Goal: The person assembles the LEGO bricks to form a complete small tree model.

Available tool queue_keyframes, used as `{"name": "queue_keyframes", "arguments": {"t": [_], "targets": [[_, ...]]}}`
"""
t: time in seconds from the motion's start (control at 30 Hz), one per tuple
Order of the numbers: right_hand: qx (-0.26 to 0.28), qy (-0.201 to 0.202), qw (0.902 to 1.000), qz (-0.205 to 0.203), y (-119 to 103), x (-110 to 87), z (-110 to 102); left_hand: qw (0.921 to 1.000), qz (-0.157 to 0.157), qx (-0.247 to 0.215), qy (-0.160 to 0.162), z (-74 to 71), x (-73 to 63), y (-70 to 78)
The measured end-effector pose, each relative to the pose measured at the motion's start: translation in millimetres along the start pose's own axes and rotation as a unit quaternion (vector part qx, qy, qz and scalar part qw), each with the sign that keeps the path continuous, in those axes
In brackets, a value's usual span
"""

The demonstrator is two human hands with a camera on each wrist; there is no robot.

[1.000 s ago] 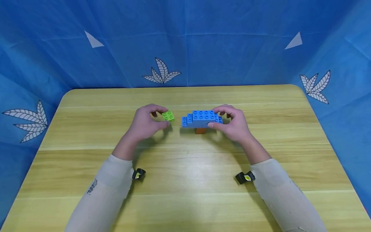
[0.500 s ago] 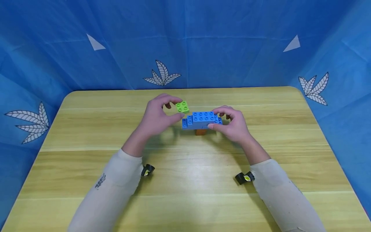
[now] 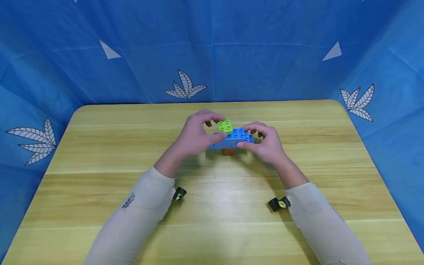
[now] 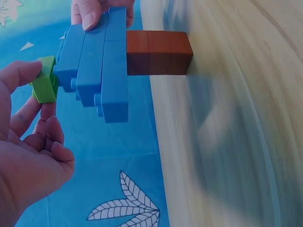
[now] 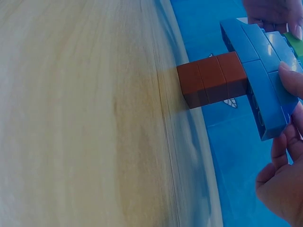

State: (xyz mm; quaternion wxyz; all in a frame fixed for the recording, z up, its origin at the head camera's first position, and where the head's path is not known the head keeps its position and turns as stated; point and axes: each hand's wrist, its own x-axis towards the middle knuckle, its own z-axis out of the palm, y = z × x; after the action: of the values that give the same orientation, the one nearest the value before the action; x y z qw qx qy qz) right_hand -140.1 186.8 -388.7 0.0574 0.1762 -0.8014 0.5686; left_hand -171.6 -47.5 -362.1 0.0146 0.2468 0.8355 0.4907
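Note:
A green toy brick [image 3: 225, 126] with studs on top is pinched between the thumb and fingers of my left hand [image 3: 195, 135]. It is just over the left part of the top blue layer [image 3: 237, 134]; in the left wrist view a thin gap seems to lie between the green brick [image 4: 45, 80] and the blue studs. Three stepped layers of blue bricks [image 4: 114, 80] sit on a stack of brown bricks [image 4: 161, 53] standing on the table. My right hand [image 3: 266, 143] grips the right end of the blue layers [image 5: 265, 90], thumb in front and fingers behind.
The wooden table [image 3: 212, 221] carries the brick build near its middle. Behind and at both sides hangs a blue cloth [image 3: 212, 51] with white leaf prints. A small black device [image 3: 279, 203] is strapped at the right wrist.
My left hand has carried the green brick rightward, from beside the build to over its top blue layer. The right hand has stayed on the blue bricks.

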Motion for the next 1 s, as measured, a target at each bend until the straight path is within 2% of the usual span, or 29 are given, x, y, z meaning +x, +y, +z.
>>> {"name": "queue_keyframes", "arguments": {"t": [0.2, 0.43, 0.73, 1.0], "targets": [[0.003, -0.001, 1.0000, 0.002, 0.9, -0.1, 0.0, 0.9997, -0.003, -0.001, -0.023, 5.8, 2.9, 0.6], [-0.001, 0.000, 1.0000, 0.000, 0.8, 0.1, -0.1, 0.9993, -0.004, -0.016, -0.033, 8.2, 3.7, -1.1], [0.000, -0.001, 1.0000, 0.009, 0.4, 0.5, -0.5, 0.9988, -0.033, -0.014, -0.034, 9.5, 3.8, -1.7], [0.001, 0.000, 1.0000, 0.005, 0.3, 1.3, -0.4, 0.9990, -0.012, 0.009, -0.043, 9.4, 7.3, -1.7]]}}
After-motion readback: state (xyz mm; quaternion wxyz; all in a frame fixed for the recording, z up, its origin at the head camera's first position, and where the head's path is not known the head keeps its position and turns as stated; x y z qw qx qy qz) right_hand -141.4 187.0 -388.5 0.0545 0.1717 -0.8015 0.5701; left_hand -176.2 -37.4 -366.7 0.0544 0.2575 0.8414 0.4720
